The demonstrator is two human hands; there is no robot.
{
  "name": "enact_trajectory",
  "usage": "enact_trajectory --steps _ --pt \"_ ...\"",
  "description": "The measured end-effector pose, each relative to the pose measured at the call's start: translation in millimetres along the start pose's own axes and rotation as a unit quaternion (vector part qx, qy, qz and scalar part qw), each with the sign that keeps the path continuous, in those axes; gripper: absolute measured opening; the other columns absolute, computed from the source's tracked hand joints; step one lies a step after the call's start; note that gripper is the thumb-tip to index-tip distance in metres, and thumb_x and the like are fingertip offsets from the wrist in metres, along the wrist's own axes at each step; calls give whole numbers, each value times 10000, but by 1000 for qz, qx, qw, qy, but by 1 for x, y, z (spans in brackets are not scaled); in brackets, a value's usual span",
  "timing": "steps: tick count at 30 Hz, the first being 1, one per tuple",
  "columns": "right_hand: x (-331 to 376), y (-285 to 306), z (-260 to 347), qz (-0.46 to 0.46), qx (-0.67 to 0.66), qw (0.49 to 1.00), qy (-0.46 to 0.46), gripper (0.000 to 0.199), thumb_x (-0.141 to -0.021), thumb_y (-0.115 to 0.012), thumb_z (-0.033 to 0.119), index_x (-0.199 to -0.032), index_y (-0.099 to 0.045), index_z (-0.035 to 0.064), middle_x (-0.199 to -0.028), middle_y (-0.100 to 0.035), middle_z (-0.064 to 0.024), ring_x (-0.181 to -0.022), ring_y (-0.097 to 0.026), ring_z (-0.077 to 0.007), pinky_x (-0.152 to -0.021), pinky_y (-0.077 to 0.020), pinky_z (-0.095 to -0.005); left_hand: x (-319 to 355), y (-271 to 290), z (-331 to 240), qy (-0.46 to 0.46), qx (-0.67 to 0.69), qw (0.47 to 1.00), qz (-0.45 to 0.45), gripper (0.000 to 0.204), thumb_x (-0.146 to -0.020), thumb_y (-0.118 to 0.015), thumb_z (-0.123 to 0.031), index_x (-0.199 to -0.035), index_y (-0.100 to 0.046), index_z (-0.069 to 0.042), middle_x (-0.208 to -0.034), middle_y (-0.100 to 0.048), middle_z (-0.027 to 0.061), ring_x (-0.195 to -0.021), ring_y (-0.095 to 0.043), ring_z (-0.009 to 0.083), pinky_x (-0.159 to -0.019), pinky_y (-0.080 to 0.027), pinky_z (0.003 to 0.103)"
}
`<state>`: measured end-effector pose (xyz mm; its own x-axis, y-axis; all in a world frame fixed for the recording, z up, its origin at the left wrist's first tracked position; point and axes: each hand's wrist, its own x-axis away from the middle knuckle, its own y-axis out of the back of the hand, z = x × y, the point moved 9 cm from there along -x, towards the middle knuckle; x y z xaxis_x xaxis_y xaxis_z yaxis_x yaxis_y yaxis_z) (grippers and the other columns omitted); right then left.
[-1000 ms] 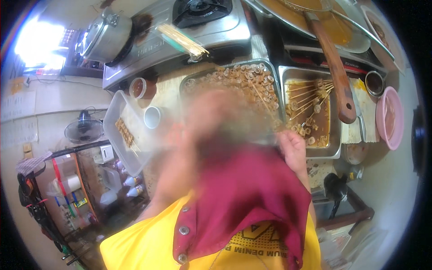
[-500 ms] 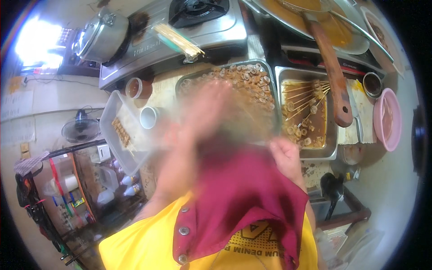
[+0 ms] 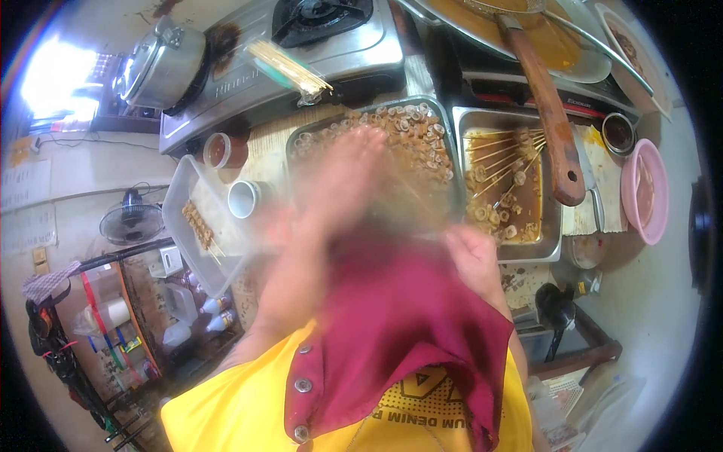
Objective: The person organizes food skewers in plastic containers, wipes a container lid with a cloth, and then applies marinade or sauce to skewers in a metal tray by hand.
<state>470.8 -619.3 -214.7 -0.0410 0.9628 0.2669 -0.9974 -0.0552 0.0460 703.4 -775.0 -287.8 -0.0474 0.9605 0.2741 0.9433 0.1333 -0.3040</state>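
Note:
A patch of blur covers the middle of the head view. In it, my left hand (image 3: pixel 343 181) reaches over the near left part of a dark rectangular tray (image 3: pixel 458 181), its fingers too smeared to read. The tray is full of small brown ring-shaped and chunky food pieces (image 3: pixel 413 135). By the tray's near right corner my right hand (image 3: pixel 473 247) is closed, thumb against the fingers. A faint thin line runs up from it into the blur, and what it grips cannot be made out. Several loaded skewers (image 3: pixel 501 162) lie in brown sauce in a steel pan (image 3: pixel 553 226) to the right.
A clear plastic tub (image 3: pixel 181 226) with a loaded skewer (image 3: pixel 199 226) stands left, beside a white cup (image 3: pixel 245 199). Bare sticks (image 3: pixel 290 66) in plastic lie on the gas stove (image 3: pixel 241 98). A wooden-handled strainer (image 3: pixel 553 128) overhangs the steel pan. A knife (image 3: pixel 596 200) and pink basin (image 3: pixel 645 192) are right.
The whole view has shifted a little, so the surroundings sit slightly farther left and up. Both hands keep nearly the same places, the left over the tray, the right closed beside it.

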Motion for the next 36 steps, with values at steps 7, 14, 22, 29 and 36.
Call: enact_trajectory --steps 7,14,22,29,36 --pt "-3 -1 13 0 30 1000 11 201 -959 -547 115 -954 -661 -51 -690 -607 -30 -668 -533 -71 -623 -440 -252 4 -9 -14 -89 -116 988 45 200 -986 -552 -111 -1142 -565 14 -1115 -638 146 -1057 -651 255 -866 -585 336" --pt "-9 -4 21 -9 53 998 38 178 -950 -550 97 -950 -658 -45 -672 -593 -54 -655 -511 -65 -613 -435 -255 0 -18 -9 12 13 999 46 210 -983 -553 -107 -1152 -568 17 -1109 -645 152 -1057 -654 259 -867 -583 336" --pt "-14 -9 25 -37 79 994 58 182 -949 -547 101 -945 -653 -47 -631 -581 -107 -614 -541 -102 -607 -454 -295 2 -28 13 107 95 987 77 218 -976 -565 -112 -1152 -570 16 -1128 -649 162 -1051 -659 264 -880 -578 344" --pt "-34 -11 20 -51 141 984 91 184 -952 -534 102 -976 -646 -41 -683 -618 -126 -646 -572 -117 -626 -468 -301 36 -69 27 125 19 975 182 235 -989 -556 -176 -1162 -569 -18 -1152 -653 136 -1088 -643 250 -846 -544 321" --pt "-45 -15 3 -31 118 991 61 210 -981 -513 125 -984 -654 -31 -667 -555 -10 -616 -497 -59 -559 -407 -255 45 -85 20 20 -126 966 227 213 -998 -533 -158 -1153 -576 -19 -1114 -667 120 -1072 -645 228 -840 -529 300"
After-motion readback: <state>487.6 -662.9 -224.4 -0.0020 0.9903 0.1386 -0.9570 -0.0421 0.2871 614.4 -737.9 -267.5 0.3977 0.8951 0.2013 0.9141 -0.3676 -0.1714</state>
